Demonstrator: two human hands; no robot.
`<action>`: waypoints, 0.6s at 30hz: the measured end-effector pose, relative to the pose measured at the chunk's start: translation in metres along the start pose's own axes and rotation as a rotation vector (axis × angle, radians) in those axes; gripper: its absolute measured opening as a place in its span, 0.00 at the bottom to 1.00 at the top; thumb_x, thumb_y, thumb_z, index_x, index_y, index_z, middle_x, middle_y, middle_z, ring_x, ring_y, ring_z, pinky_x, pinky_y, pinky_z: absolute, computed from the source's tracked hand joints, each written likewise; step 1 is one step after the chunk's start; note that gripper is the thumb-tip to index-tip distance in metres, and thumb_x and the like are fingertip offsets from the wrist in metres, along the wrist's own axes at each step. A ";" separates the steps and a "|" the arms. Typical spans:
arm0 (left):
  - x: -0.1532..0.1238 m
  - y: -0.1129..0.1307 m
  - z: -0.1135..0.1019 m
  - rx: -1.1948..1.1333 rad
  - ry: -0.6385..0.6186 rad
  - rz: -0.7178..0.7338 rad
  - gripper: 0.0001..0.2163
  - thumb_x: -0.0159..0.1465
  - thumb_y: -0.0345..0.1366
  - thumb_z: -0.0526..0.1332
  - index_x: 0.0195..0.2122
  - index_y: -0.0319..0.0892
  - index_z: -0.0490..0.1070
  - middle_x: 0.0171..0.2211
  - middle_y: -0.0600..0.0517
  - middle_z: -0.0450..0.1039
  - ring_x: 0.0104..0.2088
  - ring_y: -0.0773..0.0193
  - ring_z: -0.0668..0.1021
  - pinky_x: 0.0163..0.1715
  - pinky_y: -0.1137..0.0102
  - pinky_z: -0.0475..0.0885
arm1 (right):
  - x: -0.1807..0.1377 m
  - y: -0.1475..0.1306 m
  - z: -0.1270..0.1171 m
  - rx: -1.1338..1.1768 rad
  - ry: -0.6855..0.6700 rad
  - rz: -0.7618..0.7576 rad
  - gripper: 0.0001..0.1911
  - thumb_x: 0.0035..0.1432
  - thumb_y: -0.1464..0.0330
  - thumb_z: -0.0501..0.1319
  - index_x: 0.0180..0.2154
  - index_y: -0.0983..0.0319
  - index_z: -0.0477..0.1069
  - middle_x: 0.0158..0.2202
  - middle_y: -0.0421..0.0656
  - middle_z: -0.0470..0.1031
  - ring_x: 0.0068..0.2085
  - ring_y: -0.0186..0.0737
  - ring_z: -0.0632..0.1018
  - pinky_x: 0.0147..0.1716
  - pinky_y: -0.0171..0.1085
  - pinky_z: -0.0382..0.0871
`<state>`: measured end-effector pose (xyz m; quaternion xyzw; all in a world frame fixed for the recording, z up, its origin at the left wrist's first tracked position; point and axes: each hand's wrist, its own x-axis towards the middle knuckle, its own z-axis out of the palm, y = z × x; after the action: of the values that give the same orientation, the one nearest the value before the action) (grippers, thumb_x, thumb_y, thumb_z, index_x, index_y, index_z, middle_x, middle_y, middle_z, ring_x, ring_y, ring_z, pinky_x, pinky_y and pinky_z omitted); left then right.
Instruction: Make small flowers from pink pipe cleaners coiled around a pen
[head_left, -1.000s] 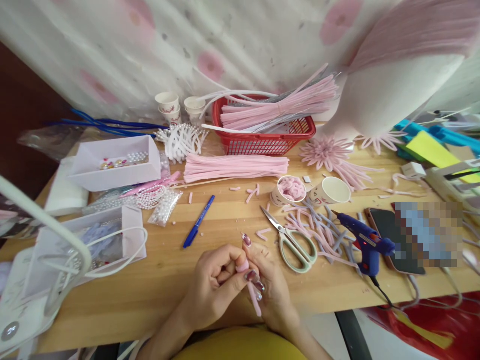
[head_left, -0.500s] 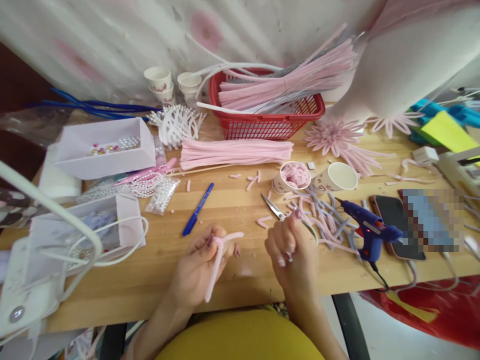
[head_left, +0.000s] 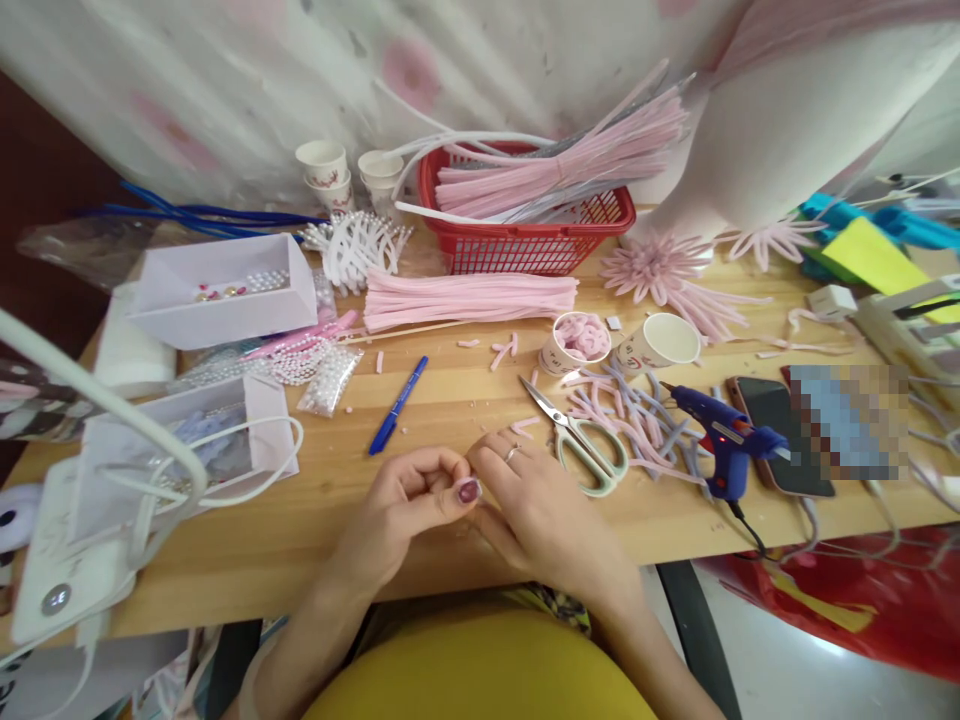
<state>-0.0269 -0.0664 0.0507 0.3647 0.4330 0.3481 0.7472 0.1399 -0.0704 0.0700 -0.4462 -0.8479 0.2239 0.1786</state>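
Observation:
My left hand (head_left: 409, 505) is curled into a pinch near the table's front edge, its thumb pressed against the fingers. My right hand (head_left: 536, 510) lies palm down beside it, and its fingertips meet those of the left hand. The pink pipe cleaner that the left hand held a moment ago is hidden between the fingers. Green-handled scissors (head_left: 589, 450) lie just right of my right hand. A blue glue gun (head_left: 720, 440) rests further right, among cut pink and grey pipe cleaner pieces (head_left: 637, 420).
A bundle of pink pipe cleaners (head_left: 469, 298) lies mid-table before a red basket (head_left: 525, 250). Also here are a blue pen (head_left: 397, 405), two paper cups (head_left: 577, 345), white boxes (head_left: 225, 300) of beads at the left, and a phone (head_left: 776, 430) at the right.
My right hand came back from the scissors to meet the left hand. The pipe cleaner, which stuck out of the left hand before, is now hidden between the hands.

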 end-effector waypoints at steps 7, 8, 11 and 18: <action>0.006 0.009 0.003 -0.075 -0.019 -0.094 0.14 0.52 0.44 0.71 0.24 0.38 0.74 0.22 0.54 0.70 0.26 0.69 0.68 0.29 0.75 0.62 | -0.010 0.008 0.006 -0.054 0.019 -0.064 0.11 0.64 0.79 0.48 0.32 0.64 0.65 0.29 0.45 0.70 0.30 0.42 0.69 0.32 0.38 0.61; 0.007 0.010 0.004 -0.094 -0.015 -0.111 0.14 0.51 0.44 0.72 0.24 0.38 0.74 0.22 0.54 0.69 0.25 0.70 0.67 0.28 0.75 0.61 | -0.012 0.008 0.006 0.000 0.032 -0.059 0.10 0.63 0.79 0.49 0.33 0.63 0.64 0.29 0.45 0.70 0.31 0.42 0.69 0.32 0.37 0.61; 0.009 0.013 0.006 -0.159 -0.018 -0.171 0.14 0.48 0.42 0.73 0.23 0.37 0.74 0.19 0.55 0.67 0.24 0.71 0.66 0.26 0.76 0.60 | -0.013 0.007 0.006 0.127 0.075 -0.065 0.08 0.61 0.78 0.49 0.35 0.63 0.63 0.31 0.45 0.70 0.31 0.41 0.69 0.32 0.36 0.62; 0.018 0.009 0.002 -0.295 -0.016 -0.208 0.12 0.48 0.37 0.74 0.25 0.37 0.72 0.21 0.56 0.68 0.23 0.72 0.68 0.26 0.76 0.63 | -0.005 0.013 0.011 -0.048 -0.003 -0.123 0.10 0.61 0.78 0.47 0.33 0.63 0.64 0.28 0.48 0.71 0.31 0.45 0.70 0.33 0.39 0.64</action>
<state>-0.0200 -0.0478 0.0522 0.2072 0.4067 0.3257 0.8280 0.1458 -0.0704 0.0529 -0.3971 -0.8791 0.1925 0.1799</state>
